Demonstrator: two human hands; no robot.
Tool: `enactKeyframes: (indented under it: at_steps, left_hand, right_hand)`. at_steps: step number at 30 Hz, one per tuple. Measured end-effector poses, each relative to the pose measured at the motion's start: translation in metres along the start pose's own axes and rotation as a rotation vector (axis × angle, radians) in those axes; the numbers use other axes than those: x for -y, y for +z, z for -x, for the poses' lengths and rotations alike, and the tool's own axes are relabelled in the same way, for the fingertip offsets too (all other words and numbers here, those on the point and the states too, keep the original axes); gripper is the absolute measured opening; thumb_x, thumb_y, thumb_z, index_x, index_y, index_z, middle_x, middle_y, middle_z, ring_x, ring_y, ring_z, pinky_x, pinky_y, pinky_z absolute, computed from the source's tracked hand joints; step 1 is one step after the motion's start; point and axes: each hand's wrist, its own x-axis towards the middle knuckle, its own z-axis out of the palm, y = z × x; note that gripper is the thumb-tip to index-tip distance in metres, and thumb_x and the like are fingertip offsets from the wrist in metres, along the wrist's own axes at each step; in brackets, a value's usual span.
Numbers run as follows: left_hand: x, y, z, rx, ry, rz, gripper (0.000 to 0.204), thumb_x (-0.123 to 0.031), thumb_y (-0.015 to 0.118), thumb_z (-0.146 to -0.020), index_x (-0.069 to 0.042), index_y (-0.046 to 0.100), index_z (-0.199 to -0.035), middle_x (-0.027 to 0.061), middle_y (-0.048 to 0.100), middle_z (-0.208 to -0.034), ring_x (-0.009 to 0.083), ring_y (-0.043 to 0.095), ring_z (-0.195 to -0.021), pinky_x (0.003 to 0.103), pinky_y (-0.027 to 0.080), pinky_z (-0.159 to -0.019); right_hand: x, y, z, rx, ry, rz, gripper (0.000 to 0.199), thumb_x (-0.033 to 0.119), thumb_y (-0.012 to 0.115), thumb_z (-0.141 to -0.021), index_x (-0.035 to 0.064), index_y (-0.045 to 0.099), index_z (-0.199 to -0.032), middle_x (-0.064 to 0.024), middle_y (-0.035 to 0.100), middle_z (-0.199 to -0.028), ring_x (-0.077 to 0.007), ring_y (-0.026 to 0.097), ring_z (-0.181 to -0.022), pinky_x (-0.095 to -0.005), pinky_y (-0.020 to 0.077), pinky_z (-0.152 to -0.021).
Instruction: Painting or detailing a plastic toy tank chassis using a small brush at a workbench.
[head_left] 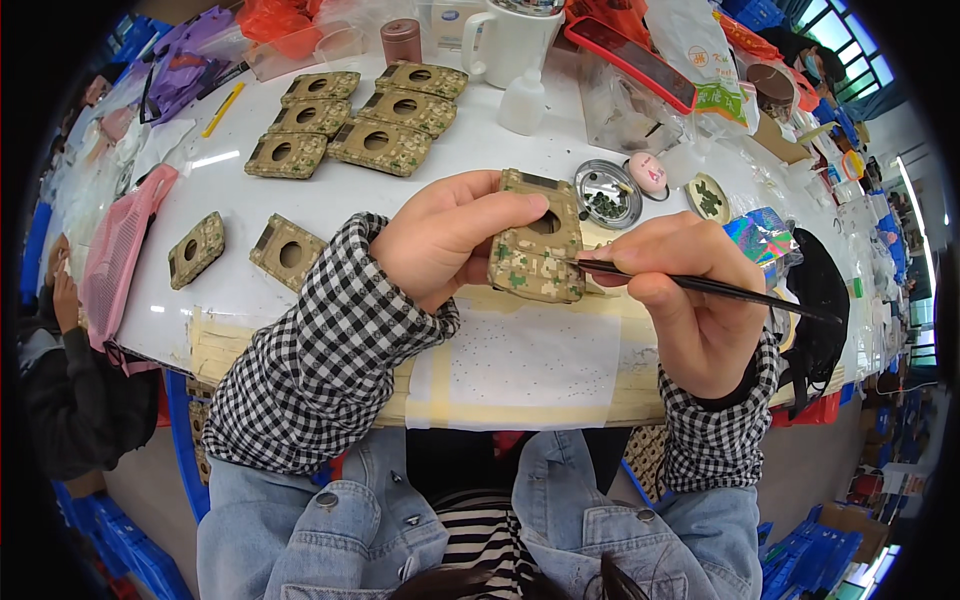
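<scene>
My left hand (445, 232) grips a camouflage-patterned toy tank hull (535, 245), tan and green with a round hole in its top. It is held up over the table, the thumb lying by the hole. Between the fingers of my right hand (705, 290) is a thin dark paintbrush (720, 288). Its tip meets the lower right part of the hull, or hovers just at it; I cannot tell which. Under both hands lies a white paper sheet (530, 365) with small dark specks. Two similar hulls, one hull (197, 250) and another hull (287, 252), rest left of my left forearm.
Several more hulls (380, 146) stand in two rows at the back left. A metal dish (607, 197) of dark green bits, a small round tin (708, 198), a white squeeze bottle (522, 103), a white mug (512, 45) and a red-cased phone (630, 64) surround the work area. A black bag (820, 300) lies right.
</scene>
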Motion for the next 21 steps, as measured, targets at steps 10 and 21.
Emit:
enactKeyframes:
  at_steps: [10, 21]
  left_hand:
    - [0.0009, -0.0013, -0.0008, -0.007, -0.007, 0.003, 0.035, -0.019, 0.053, -0.093, 0.005, 0.05, -0.118, 0.0114, 0.062, -0.109, 0.0141, 0.062, -0.096, 0.027, 0.051, -0.084]
    - [0.0008, -0.0006, -0.0007, -0.018, -0.011, 0.015, 0.032, -0.018, 0.054, -0.092, 0.004, 0.051, -0.115, 0.0111, 0.064, -0.106, 0.0141, 0.063, -0.093, 0.026, 0.052, -0.081]
  right_hand:
    - [-0.0016, 0.0006, 0.0003, -0.007, 0.006, -0.035, 0.018, 0.013, 0.065, -0.087, -0.0036, 0.06, -0.089, -0.0138, 0.065, -0.083, -0.0201, 0.062, -0.076, -0.0286, 0.0503, -0.068]
    - [-0.0041, 0.0032, 0.0, -0.063, -0.019, -0.067, 0.013, 0.007, 0.07, -0.081, -0.0037, 0.063, -0.085, -0.0119, 0.065, -0.081, -0.0199, 0.063, -0.071, -0.0269, 0.0494, -0.064]
